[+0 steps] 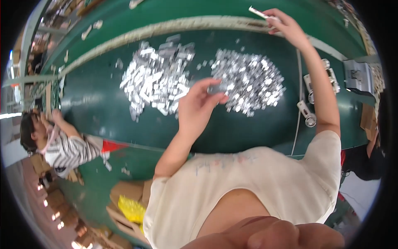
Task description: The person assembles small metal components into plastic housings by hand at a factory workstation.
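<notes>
Pinching a small grey piece [214, 89] btwn thumb & fingertips, the L hand [196, 107] is over the table, in view btwn the heap of silver strips [154, 81] and the heap of small silver bits [251, 81]; piece a bit blurred. R hand [288, 30] grips a slim white part [258, 12] btwn thumb & fingers, up at the far rail [207, 21], part's tip out over the green surface beyond. Writing: blue & red lettering across the cream shirt [248, 174]. Edges/room: pale rail curves along the far side of the dark green table [97, 112]; bare green L of the strips & nearer the body; thin pale line [296, 133] R of the bits, w/ white-and-silver parts [306, 114] past it, then a grey box [358, 76]. Pose: L elbow bent, wrist raised, palm turned R; R arm stretched fwd, well apart from L. Co-worker w/ striped top [70, 153] at far L.
</notes>
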Demonstrator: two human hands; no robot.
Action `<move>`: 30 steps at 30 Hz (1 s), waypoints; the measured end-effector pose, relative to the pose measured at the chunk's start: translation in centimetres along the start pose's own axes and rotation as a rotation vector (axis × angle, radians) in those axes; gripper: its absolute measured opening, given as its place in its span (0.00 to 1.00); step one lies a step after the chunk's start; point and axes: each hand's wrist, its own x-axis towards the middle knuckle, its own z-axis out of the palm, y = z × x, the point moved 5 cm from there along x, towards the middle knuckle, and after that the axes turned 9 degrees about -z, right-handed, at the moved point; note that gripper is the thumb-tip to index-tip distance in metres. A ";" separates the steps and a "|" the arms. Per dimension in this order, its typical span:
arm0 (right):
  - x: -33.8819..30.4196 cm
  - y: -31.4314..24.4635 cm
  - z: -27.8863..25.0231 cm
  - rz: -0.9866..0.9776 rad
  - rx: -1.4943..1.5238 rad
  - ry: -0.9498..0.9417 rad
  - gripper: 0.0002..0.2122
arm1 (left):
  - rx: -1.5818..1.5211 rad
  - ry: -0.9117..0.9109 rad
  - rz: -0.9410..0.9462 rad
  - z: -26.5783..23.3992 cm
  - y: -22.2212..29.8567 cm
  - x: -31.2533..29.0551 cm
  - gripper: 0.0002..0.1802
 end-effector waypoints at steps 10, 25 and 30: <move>-10.9 -16.0 8.3 -0.559 -0.247 -0.038 0.18 | -0.196 -0.090 0.066 2.1 2.4 -1.0 0.15; -11.4 -15.5 9.0 -0.533 -0.260 -0.068 0.17 | -0.123 -0.151 -0.030 3.1 2.3 -1.3 0.17; -11.4 -15.4 8.8 -0.493 -0.293 -0.076 0.17 | -0.147 -0.156 -0.075 3.3 2.5 -1.1 0.17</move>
